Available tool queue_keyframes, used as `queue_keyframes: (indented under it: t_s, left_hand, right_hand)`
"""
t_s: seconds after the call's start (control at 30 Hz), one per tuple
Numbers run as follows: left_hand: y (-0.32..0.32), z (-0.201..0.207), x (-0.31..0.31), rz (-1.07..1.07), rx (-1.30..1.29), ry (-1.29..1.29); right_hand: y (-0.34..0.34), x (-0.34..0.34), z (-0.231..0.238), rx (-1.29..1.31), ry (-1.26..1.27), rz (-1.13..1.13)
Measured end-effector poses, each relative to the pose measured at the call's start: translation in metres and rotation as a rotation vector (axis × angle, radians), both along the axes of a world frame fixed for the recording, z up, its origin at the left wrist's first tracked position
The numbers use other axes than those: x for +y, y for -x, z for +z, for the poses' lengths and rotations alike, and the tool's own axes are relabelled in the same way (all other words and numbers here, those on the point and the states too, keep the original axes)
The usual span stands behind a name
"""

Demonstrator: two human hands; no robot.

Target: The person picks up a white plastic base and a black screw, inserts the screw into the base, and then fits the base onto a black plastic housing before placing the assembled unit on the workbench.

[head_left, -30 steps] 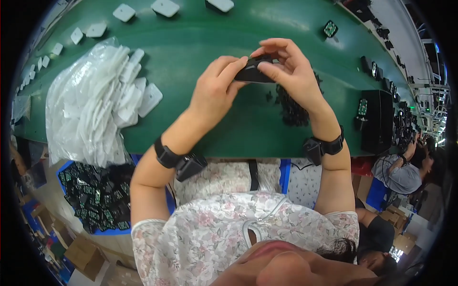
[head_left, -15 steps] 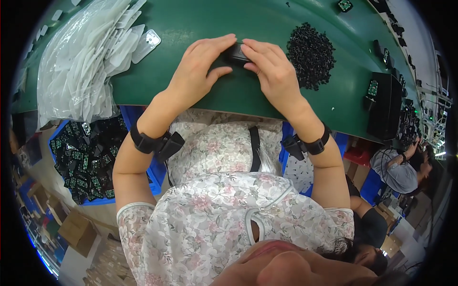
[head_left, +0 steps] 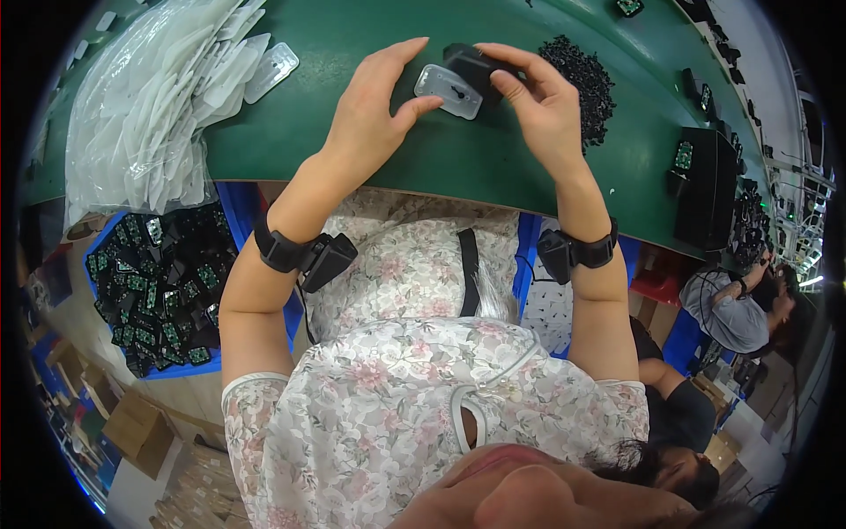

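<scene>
A black box-shaped housing (head_left: pixel 476 72) is pinched between the thumb and fingers of my right hand (head_left: pixel 548 106), tilted over the green table. Beside and partly beneath it is a clear plastic plate (head_left: pixel 438 86) with rounded corners, with a small black part (head_left: pixel 458 92) on it. My left hand (head_left: pixel 374 99) is open on the plate's left, fingers and thumb spread. Its thumb tip reaches the plate's edge; whether it touches I cannot tell. To the right of my right hand lies a pile of small black parts (head_left: pixel 589 88).
A plastic bag of pale translucent plates (head_left: pixel 145 115) covers the table's left side, a loose plate (head_left: pixel 271 72) beside it. A blue bin (head_left: pixel 181 370) of circuit boards stands below left. A black box (head_left: pixel 708 198) stands at the right. Other people (head_left: pixel 727 309) are at the right.
My right hand has lifted the black housing and moved right, uncovering the clear plate and small black part. My left hand has come off the housing and moved slightly away.
</scene>
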State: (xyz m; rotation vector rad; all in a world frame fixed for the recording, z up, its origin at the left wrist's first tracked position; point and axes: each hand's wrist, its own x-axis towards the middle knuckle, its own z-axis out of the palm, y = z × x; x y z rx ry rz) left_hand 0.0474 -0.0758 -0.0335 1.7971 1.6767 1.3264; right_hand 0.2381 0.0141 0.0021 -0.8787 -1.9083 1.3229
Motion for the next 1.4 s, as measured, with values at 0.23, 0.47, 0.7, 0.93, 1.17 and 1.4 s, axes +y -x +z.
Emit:
queue_keyframes:
  t_s: [0.23, 0.47, 0.7, 0.93, 1.17, 1.4]
  left_hand:
    - [-0.001, 0.014, 0.002, 0.028, -0.046, -0.114]
    - [-0.031, 0.035, -0.006, -0.191, -0.939, 0.143]
    - [-0.034, 0.044, -0.004, -0.246, -1.183, 0.254]
    - [-0.041, 0.046, -0.007, -0.255, -1.313, 0.220]
    - [-0.015, 0.032, 0.008, -0.161, -0.838, 0.013]
    - [-0.001, 0.012, 0.003, -0.080, 0.191, -0.140]
  right_hand:
    - [-0.008, 0.000, 0.010, 0.206, 0.216, -0.107]
    - [-0.005, -0.018, 0.009, 0.535, 0.715, 0.137]
    - [0.003, -0.030, 0.002, 0.570, 0.810, 0.149]
    - [0.003, -0.037, -0.005, 0.629, 0.813, 0.131]
    - [-0.020, -0.017, 0.009, 0.694, 0.596, -0.078]
    - [-0.085, 0.002, 0.019, 0.497, 0.144, -0.502]
